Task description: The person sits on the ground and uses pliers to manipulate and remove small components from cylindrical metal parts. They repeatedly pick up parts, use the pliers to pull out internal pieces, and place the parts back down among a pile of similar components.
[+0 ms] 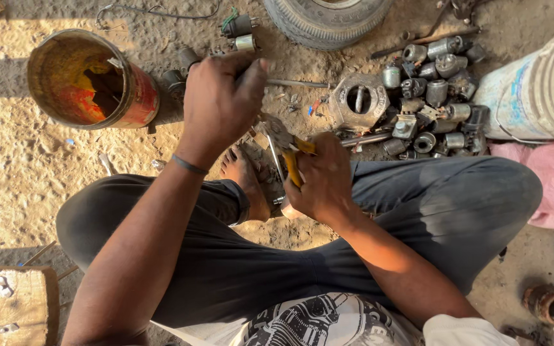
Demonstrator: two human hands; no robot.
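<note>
Part under the left hand (pixel 220 102) hidden; pliers (pixel 288 148) jaws perhaps blurred.

can (pixel 91 80) left | tyre (pixel 325 19) ahead | metal parts (pixel 434 96) right, beside bucket (pixel 533 90)

A person sits cross-legged, seen from above, both bare forearms reaching away from the body toward the middle of the scene. The left hand (pixel 220 102) is farther out, back of the hand up, fingers curled shut around something thin, thumb pressed along the right side. A dark band circles the left wrist. The right hand (pixel 321 179) sits nearer and just to the right, closed in a fist-like grip, knuckles up. The two hands are close together, not touching. One bare foot shows between them, sole partly up.
</note>
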